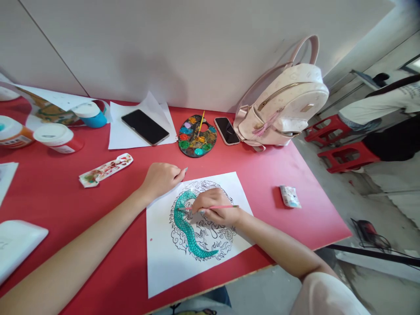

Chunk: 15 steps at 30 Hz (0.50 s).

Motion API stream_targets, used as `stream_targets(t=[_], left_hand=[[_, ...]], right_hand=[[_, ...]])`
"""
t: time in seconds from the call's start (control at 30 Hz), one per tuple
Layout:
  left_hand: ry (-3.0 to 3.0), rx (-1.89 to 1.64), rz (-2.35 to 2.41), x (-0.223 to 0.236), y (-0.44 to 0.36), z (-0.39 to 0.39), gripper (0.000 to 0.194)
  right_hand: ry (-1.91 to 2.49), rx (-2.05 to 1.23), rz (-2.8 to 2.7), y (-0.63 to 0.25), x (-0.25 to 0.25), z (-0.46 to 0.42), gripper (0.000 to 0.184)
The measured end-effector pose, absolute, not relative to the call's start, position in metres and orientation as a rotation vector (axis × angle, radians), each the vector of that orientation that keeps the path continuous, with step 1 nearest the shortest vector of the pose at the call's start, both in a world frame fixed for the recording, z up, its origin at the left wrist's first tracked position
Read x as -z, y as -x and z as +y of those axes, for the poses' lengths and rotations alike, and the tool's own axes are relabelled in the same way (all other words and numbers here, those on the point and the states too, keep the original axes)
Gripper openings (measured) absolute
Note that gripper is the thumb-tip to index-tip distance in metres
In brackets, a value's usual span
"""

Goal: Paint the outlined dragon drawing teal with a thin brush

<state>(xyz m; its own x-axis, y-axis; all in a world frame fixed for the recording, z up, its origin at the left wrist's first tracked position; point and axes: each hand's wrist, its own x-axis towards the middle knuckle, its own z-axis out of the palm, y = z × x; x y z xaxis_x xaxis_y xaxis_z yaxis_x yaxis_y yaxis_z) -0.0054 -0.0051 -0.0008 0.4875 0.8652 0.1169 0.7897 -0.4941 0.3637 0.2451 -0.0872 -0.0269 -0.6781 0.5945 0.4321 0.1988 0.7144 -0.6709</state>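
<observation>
My right hand (215, 205) holds a thin pink-handled paintbrush (226, 206) in a pinch. The brush tip touches the teal-painted body of a dragon drawing on a white sheet of paper (160, 267). Teal fills the long curved, scaled body down to the tail; the head, clouds and flames around it are black outline on white. My left hand (162, 179) rests curled at the upper left edge of the sheet, thumb pointing right, with nothing seen in it. Beyond the sheet lies a paint palette (197, 136) with several colours and a yellow brush (201, 122) lying on it.
Two phones (145, 126) and a pale pink backpack (285, 105) stand along the wall. Paint jars (54, 136) and a paint-stained white strip (106, 169) are at left. A small packet (290, 196) lies at right. Beyond the table edge are red stools (348, 155) with people.
</observation>
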Motion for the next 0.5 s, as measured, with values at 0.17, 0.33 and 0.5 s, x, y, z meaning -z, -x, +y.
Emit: stream_targets(t=[0.17,0.33,0.5], left_hand=[[-2.481,-0.412,1.403,0.0014,0.0057,-0.0048,0.062],[-2.484,-0.445,1.390,0.0021,0.0072,-0.0050,0.064],[-2.483,-0.478,1.371,0.0030,0.0073,-0.0046,0.064]], right_hand=[[0.652,-0.786,-2.222,-0.2448,0.0267,-0.0871,0.055],[0.670,-0.754,-2.252,-0.2448,0.0261,-0.0875,0.052],[0.590,-0.776,-2.271,-0.2446,0.0243,-0.0878,0.055]])
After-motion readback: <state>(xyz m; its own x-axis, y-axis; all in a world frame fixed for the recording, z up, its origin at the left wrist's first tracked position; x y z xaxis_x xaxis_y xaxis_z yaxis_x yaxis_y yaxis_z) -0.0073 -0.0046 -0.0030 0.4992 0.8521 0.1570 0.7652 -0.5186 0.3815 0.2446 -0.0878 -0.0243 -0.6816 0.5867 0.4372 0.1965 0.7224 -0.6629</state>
